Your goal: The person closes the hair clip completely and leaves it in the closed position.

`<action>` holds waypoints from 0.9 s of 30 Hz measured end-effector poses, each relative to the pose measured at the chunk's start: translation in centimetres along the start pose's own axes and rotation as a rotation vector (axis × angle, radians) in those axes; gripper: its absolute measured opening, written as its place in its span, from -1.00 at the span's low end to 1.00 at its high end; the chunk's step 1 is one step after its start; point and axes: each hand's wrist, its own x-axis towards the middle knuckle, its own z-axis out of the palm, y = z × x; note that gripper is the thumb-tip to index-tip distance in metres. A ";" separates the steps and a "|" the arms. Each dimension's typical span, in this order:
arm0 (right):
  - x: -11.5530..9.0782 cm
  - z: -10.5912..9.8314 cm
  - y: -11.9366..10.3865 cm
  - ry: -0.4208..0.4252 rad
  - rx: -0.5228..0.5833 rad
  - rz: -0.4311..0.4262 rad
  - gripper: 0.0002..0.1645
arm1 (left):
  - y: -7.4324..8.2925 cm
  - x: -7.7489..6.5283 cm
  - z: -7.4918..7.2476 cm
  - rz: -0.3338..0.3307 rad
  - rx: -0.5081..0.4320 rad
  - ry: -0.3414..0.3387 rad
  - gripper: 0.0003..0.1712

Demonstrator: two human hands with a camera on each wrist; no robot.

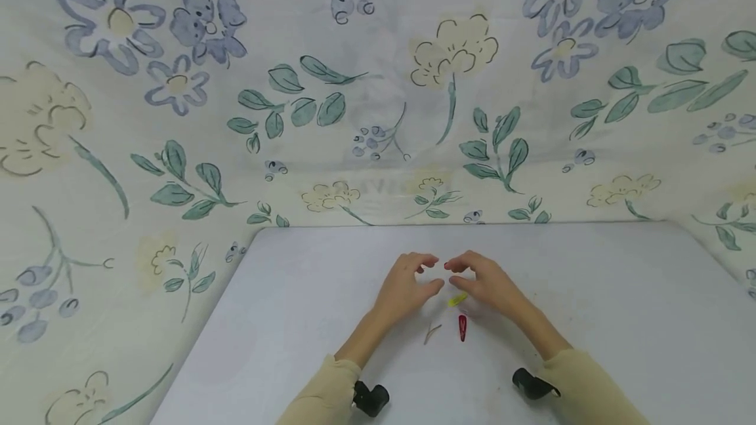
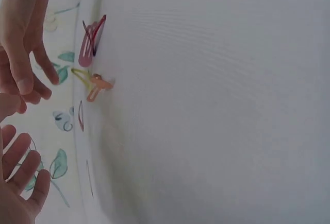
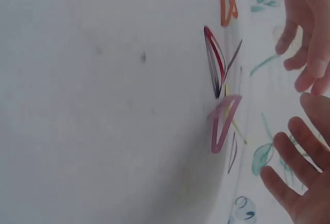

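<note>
My left hand [image 1: 407, 286] hovers over the white table [image 1: 295, 294] with its fingers bent softly and thumb apart, holding nothing. Facing it, my right hand [image 1: 487, 286] has the same loose shape, its fingertips close to the left ones. A small red spot shows by the right index fingertip. Just below the hands lie a yellow snap hair clip [image 1: 457, 299] and a dark red snap hair clip [image 1: 462, 328]. An orange hair clip [image 2: 98, 86] lies left of them. A pink hair clip [image 3: 225, 123] overlaps the yellow one in the right wrist view.
Farther off, a thin red clip [image 2: 81, 116] and a thin greyish one [image 2: 89, 178] lie near the table's far edge in the left wrist view. Floral cloth [image 1: 378, 117] hangs behind the table. Black wrist cameras [image 1: 372, 400] sit at both sleeves.
</note>
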 end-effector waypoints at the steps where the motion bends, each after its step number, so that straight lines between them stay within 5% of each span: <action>1: -0.2 0.1 -0.2 -0.007 -0.002 -0.003 -0.70 | 0.1 -0.3 -0.2 0.007 -0.003 0.004 -0.56; 16: -2.0 1.2 -2.0 -0.188 -0.024 0.007 -0.62 | -0.2 -4.8 -1.1 -0.009 0.003 -0.053 -0.53; 27: -3.0 2.5 -2.5 -0.220 -0.162 -0.175 -0.65 | -0.6 -7.1 -0.5 -0.049 0.093 -0.081 -0.56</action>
